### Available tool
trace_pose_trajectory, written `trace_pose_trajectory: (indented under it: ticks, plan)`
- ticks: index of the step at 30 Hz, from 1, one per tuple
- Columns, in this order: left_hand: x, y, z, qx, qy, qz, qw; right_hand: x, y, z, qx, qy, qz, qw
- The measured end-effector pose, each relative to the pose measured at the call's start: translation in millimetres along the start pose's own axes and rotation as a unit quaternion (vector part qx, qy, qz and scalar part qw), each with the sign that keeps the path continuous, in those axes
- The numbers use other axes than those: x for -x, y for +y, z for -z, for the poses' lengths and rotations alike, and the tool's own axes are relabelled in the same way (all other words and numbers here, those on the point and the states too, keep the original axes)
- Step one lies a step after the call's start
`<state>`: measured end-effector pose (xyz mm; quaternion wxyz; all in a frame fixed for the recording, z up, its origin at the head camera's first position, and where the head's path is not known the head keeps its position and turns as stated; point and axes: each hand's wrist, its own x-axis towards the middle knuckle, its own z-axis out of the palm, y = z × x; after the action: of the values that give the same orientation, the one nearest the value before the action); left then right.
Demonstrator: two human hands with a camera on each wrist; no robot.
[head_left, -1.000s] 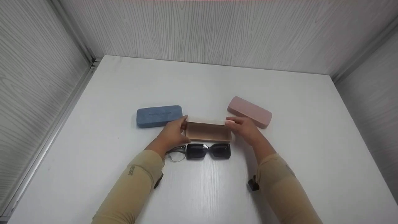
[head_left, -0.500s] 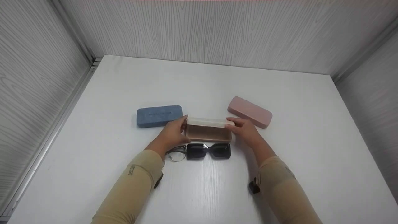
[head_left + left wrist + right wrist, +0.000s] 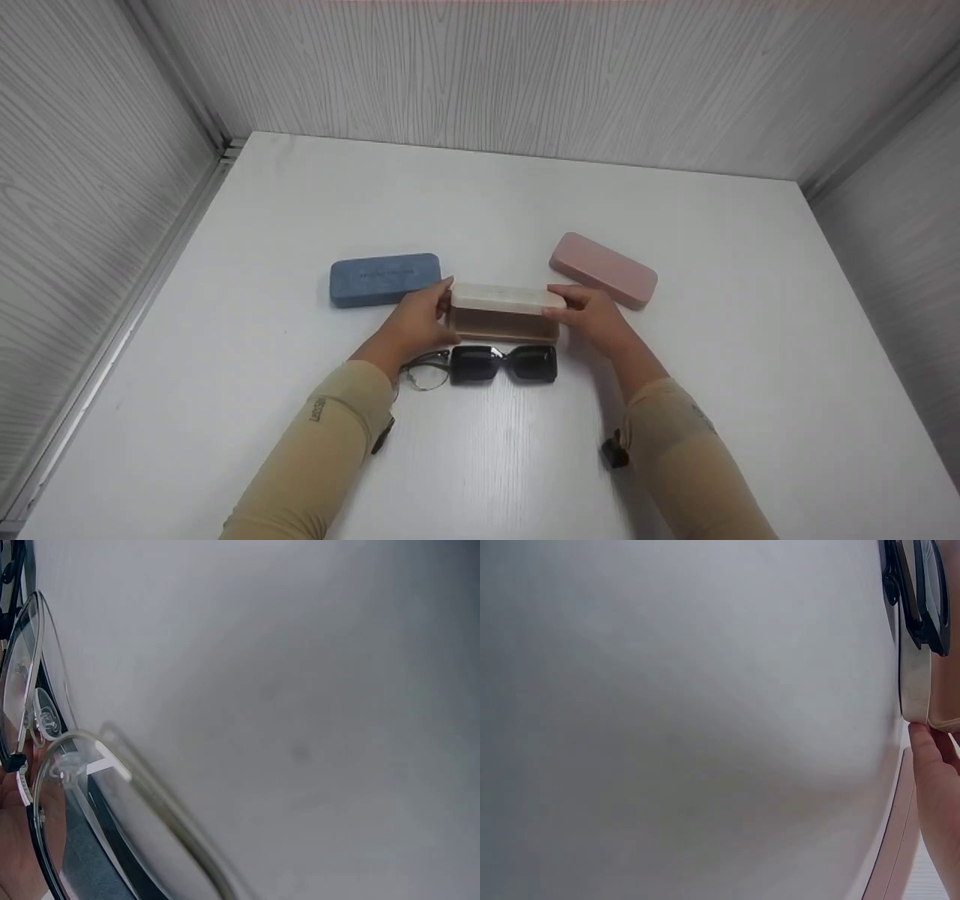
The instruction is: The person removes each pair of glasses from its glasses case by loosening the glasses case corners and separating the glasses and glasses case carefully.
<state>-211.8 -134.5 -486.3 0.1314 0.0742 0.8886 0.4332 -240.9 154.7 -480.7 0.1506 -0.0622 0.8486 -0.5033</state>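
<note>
Right grip (image 3: 589,311): thumb and fingers are standing slightly apart and pinching the lid (image 3: 510,298) at the right end of the cream case (image 3: 504,318).
Left grip (image 3: 411,319): thumb and fingers are bending round the left end of the cream case and holding its base (image 3: 504,328); some fingers are hiding behind that end.
Cream case: it is sitting on the table (image 3: 487,469), lying between the two grips, with the lid tilting over the base and the tan interior showing in the gap.
Long axis: the cream case is running crosswise from grip to grip, lying to the left of the right grip and to the right of the left grip.
Nearer grip: neither is standing off, as both are touching the cream case; the right is having the lid, the left the base.
Sunglasses (image 3: 504,364): they are lying just beside the near side of the cream case, running nearly parallel to it.
Clear glasses (image 3: 427,373): they are lying off the near left corner of the cream case, below the left grip; whether they are touching it, I cannot tell.
Blue case (image 3: 385,281): it is resting left of the cream case.
Pink case (image 3: 604,270): it is slanting beyond its far right corner.
</note>
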Motion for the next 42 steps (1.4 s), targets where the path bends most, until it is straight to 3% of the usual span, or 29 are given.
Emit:
trace_pose_trajectory:
  ticks: [7, 14, 26, 37, 42]
  plan:
    - [-1.0, 0.7, -1.9, 0.003, -0.005, 0.013, 0.9999, 1, 1, 0.6, -0.003, -0.001, 0.007, 1.000]
    - [-1.9, 1.2, -2.1, 0.003, -0.006, 0.025, 0.9997, 2, 3, -1.4, 0.077, 0.008, 0.018, 0.997]
    - [0.7, 0.4, -1.6, 0.018, -0.005, 0.022, 0.9996, 3, 4, -6.6, 0.151, 0.000, 0.035, 0.988]
    - [0.9, -0.8, -0.8, -0.032, -0.006, 0.024, 0.9992, 3, 6, -10.1, 0.136, -0.004, 0.049, 0.990]
    - [1.0, 0.2, -0.4, -0.045, -0.007, 0.020, 0.9988, 4, 7, -11.7, 0.130, -0.013, 0.036, 0.991]
